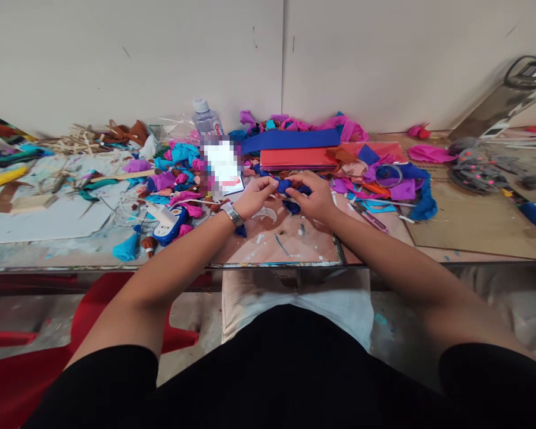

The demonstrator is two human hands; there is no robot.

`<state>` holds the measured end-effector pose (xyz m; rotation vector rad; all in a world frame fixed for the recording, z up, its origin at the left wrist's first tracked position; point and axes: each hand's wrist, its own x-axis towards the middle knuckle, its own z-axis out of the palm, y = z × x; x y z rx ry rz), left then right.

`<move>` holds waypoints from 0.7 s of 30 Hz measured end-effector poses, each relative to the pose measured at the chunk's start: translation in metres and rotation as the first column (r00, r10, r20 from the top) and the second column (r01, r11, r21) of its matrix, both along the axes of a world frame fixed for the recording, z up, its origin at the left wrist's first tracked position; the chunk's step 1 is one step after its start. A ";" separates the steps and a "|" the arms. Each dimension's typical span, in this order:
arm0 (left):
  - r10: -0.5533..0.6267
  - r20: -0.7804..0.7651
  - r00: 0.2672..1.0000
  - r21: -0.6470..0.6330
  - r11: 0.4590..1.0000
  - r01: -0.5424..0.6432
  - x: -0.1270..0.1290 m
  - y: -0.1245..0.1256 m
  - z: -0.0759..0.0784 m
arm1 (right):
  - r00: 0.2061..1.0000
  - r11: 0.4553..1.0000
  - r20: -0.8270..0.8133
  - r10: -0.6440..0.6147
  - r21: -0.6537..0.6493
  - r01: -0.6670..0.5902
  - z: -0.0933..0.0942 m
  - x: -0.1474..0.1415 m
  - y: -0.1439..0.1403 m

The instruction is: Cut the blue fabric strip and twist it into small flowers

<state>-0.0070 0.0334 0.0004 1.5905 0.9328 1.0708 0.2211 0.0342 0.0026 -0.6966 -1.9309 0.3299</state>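
Both hands meet over the table in the middle of the view. Between their fingertips is a small bunched piece of dark blue crepe paper (pixel 283 186). My left hand (pixel 255 198), with a metal watch (pixel 231 213) on its wrist, pinches the paper's left end. My right hand (pixel 316 198) has its fingers closed on the right end. Another dark blue scrap (pixel 291 207) lies on the tabletop just under the hands. Behind them are a folded red paper stack (pixel 298 159) and a long blue paper strip (pixel 295 140).
A lit phone (pixel 223 167) leans before a plastic bottle (pixel 208 122). A blue power strip (pixel 170 226) with a white plug lies left. Right of my hands are a utility knife (pixel 370 217) and a tape ring (pixel 388 174) among coloured scraps. A brown board (pixel 477 223) lies far right.
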 end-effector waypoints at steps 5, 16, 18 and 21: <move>0.084 -0.124 0.989 0.168 0.984 -0.062 -0.001 -0.001 0.001 | 0.999 0.998 0.021 -0.045 -0.031 0.046 -0.001 0.000 0.002; 0.103 -0.208 0.973 0.335 0.942 -0.028 0.003 -0.008 0.003 | 0.997 0.999 0.081 -0.011 -0.033 0.014 0.002 0.001 0.000; 0.106 -0.203 0.973 0.348 0.937 -0.029 0.003 -0.009 0.004 | 0.996 0.999 0.085 -0.018 -0.038 0.022 0.002 0.001 0.001; 0.107 -0.189 0.976 0.372 0.928 -0.029 0.003 -0.011 0.006 | 0.995 0.998 0.093 -0.029 -0.059 0.034 0.000 0.002 0.001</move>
